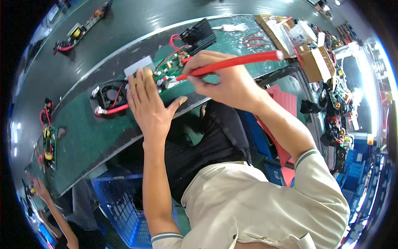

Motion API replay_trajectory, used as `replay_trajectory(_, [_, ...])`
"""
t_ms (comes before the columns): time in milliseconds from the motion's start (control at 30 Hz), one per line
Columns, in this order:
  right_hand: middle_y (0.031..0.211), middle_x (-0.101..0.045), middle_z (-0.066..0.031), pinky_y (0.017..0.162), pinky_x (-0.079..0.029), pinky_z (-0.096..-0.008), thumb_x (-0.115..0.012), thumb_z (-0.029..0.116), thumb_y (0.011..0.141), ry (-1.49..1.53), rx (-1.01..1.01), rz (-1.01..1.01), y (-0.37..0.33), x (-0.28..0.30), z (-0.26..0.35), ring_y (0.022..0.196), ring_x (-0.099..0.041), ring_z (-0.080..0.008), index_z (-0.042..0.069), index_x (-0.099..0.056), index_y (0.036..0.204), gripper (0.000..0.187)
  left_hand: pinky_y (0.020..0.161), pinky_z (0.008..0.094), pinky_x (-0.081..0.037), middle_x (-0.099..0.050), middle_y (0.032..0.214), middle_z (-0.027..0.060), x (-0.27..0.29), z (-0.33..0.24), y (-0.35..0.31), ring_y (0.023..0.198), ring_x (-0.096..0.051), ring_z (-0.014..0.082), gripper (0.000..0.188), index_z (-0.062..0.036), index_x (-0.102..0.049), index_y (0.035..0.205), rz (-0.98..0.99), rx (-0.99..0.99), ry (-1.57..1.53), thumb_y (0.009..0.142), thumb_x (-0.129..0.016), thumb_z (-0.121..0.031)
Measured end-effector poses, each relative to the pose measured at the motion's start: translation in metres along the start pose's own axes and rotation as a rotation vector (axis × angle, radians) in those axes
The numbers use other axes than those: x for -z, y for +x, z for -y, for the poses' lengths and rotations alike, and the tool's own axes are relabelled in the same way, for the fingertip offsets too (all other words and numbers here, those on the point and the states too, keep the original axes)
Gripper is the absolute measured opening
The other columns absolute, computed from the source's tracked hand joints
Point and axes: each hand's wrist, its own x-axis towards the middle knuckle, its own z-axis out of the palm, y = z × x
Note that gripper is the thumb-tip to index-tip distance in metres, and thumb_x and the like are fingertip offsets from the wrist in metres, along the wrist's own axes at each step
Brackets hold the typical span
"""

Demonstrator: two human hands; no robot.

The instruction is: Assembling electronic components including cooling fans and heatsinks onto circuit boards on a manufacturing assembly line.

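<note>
My right hand (217, 74) is closed around a long red rod-shaped tool (238, 61) with a pale end. The tool's lower tip reaches down to the green circuit board (172, 67), by some small white parts. My left hand (150, 101) lies with fingers stretched out over the board's left part, thumb apart; yellow covers show on some fingertips. Left of it sits a black cooling fan (112, 94) with a thick red cable (117, 109) running toward my left hand. Beyond the board stands a black finned heat sink (202, 38), with red wires beside it.
On the green bench (89, 141) lie red wires (252, 40) and another circuit board (49, 145) at far left. Cardboard boxes (316, 62) stand at right. A blue crate (124, 207) is below the bench. Another person's hand (40, 189) shows at lower left.
</note>
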Motion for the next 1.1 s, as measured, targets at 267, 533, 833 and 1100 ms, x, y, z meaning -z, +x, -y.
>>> replay_trajectory(267, [0.101,-0.068,-0.0103,0.084,-0.049,-0.0323,-0.066,0.000,0.086,-0.293,-0.084,-0.612,-0.030,0.129,-0.048,0.095,-0.064,-0.0223,0.002,-0.068,0.104,0.018,0.104,0.0522,-0.037,-0.047,0.131,0.0209,0.104,0.051,-0.019,0.122,-0.047,0.0381,0.086,0.0022,-0.034,0.143,-0.301,0.040,0.177,0.078,-0.081,-0.030])
replay_trajectory(533, [0.112,-0.061,-0.0167,0.092,-0.049,-0.0383,-0.060,0.000,0.088,-0.582,-0.232,-0.557,-0.110,0.170,-0.209,0.105,-0.062,-0.0325,0.002,-0.063,0.109,0.022,0.096,0.0556,-0.040,-0.036,0.148,0.0154,0.131,0.085,-0.020,0.128,-0.044,0.0326,0.076,-0.0245,-0.024,0.154,0.099,0.995,-0.838,0.091,-0.067,-0.030])
replay_trajectory(833, [0.134,-0.055,-0.0209,0.107,-0.039,-0.0386,-0.043,-0.009,0.078,-0.685,-0.536,-0.390,-0.093,0.184,-0.167,0.126,-0.049,-0.0400,0.002,-0.058,0.126,0.052,0.053,0.0291,-0.057,-0.054,0.128,0.0118,0.138,0.099,0.002,0.088,-0.064,0.0185,0.075,-0.0194,-0.034,0.150,-0.025,1.058,-0.899,0.083,-0.067,-0.010])
replay_trajectory(1100, [0.104,-0.067,-0.0161,0.082,-0.049,-0.0327,-0.047,-0.018,0.081,-0.125,-0.172,-0.343,-0.034,0.025,-0.054,0.094,-0.066,-0.0262,0.001,-0.062,0.116,0.043,0.047,0.0249,-0.056,-0.063,0.112,0.0084,0.167,0.148,0.108,0.078,-0.068,0.0149,0.067,-0.0057,-0.035,0.148,-0.277,0.901,-1.190,0.087,-0.062,-0.012])
